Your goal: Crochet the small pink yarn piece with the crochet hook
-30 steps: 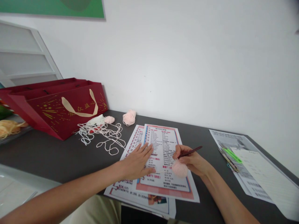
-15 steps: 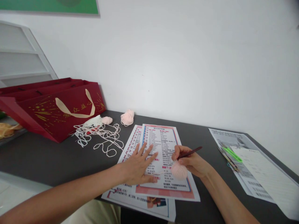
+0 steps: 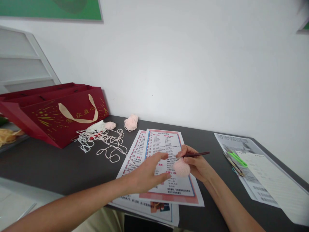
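Observation:
My right hand (image 3: 196,164) is closed around a crochet hook (image 3: 199,154) with a dark red handle, its tip pointing left. From the same hand hangs a small round pale pink crocheted piece (image 3: 181,168), just under the hook. My left hand (image 3: 149,172) hovers above the printed pattern sheets (image 3: 166,191), thumb and fingers apart, a short gap to the left of the pink piece. I see nothing held in it. Two overlapping sheets with printed rows of text lie beneath both hands.
At left stands a red paper gift bag (image 3: 79,106) with cream handles. In front of it lie tangled white yarn (image 3: 108,141) and a pale pink yarn ball (image 3: 131,122). On the right, green-handled scissors (image 3: 238,159) rest on papers (image 3: 272,180). A white wall rises behind.
My left hand has lifted off the sheets, its spread fingers now turned toward the pink piece. The hook in my right hand has tilted closer to level, and the piece has shifted slightly left and up.

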The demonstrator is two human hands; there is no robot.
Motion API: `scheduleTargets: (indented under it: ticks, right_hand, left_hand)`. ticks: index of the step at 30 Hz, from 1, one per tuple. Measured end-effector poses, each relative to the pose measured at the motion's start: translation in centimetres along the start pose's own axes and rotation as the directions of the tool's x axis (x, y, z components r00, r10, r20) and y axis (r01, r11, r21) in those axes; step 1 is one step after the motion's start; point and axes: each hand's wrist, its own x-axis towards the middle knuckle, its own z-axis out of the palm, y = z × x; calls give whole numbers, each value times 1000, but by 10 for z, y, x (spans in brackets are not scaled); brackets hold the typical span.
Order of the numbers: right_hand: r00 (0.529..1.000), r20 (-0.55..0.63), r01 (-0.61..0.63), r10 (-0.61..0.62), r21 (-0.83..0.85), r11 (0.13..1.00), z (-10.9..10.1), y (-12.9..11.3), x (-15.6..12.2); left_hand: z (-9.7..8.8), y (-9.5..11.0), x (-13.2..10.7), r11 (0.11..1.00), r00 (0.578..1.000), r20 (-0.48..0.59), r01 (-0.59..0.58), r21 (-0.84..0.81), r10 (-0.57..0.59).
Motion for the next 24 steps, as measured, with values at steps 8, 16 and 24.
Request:
scheduleTargets:
  ticks: [8, 16, 24]
  right_hand:
    - [992, 114, 41, -50, 86, 995, 0, -9, -7]
    - [963, 259, -64, 68, -25, 998, 11, 0, -8]
    - [894, 393, -199, 217, -85, 976, 23, 21, -11]
  left_hand:
    - [33, 11, 20, 594, 963, 245, 261, -761, -109]
    - [-1, 34, 7, -132, 940, 89, 48, -990, -329]
    - [15, 53, 16, 266, 782, -575, -517, -814, -241]
